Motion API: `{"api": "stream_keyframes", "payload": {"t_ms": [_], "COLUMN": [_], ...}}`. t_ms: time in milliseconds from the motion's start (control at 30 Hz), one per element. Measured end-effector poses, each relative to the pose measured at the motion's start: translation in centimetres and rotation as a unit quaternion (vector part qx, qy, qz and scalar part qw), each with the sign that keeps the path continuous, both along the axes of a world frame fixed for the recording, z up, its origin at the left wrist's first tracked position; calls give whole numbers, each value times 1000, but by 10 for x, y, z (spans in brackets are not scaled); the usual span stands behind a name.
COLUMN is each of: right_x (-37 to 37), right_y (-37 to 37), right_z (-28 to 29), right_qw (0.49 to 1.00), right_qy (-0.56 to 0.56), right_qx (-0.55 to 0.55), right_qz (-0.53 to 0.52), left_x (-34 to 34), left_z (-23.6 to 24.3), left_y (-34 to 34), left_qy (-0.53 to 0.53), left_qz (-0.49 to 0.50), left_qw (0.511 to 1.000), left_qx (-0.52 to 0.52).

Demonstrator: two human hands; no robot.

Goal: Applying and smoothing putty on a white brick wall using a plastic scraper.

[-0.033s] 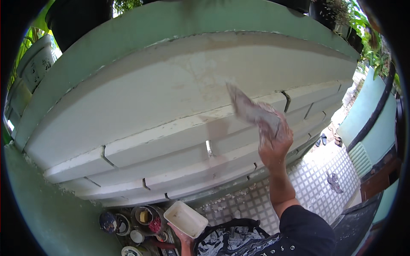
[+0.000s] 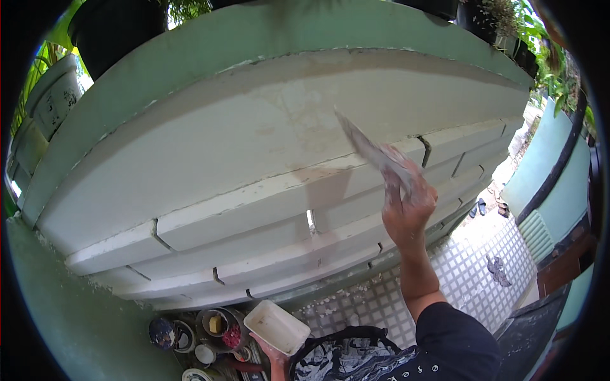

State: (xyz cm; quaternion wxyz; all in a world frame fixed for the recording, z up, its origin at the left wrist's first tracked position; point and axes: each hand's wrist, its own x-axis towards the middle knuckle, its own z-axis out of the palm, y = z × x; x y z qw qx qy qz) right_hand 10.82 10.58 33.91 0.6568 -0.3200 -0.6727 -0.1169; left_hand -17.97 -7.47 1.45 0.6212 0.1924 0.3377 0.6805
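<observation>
My right hand is raised in front of the wall, its fingers closed round a flat, whitish-smeared scraper. The scraper's thin edge points up and to the left, and its grip is hidden by my fingers. Whether the blade touches the cream wall cannot be made out. Low down, my left hand grips the side of a white rectangular tub. Whitish residue coats the tub's inside. Brownish, patchy marks show on the wall's upper band, left of the scraper.
Paint cans and pots crowd the lower left corner beside a green side wall. Above runs a green ledge bearing black plant pots. A crumpled cloth lies on the tiled floor at right.
The scraper has turned so that its blade shows narrower and more edge-on, its tip slightly higher. My right hand has shifted only a little. My left hand and the tub stay put.
</observation>
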Motion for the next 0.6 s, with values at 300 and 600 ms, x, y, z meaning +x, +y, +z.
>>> {"api": "stream_keyframes", "payload": {"t_ms": [300, 600], "right_x": [-67, -50], "right_y": [49, 42], "right_z": [-2, 13], "right_qw": [965, 950], "right_qy": [-160, 68], "right_qx": [82, 74], "right_qz": [-192, -295], "left_x": [-15, -27], "left_z": [-10, -15], "left_y": [-2, -7], "left_qy": [-20, -42], "left_qz": [4, 18], "left_qw": [1000, 998], "left_qx": [-8, -32]}}
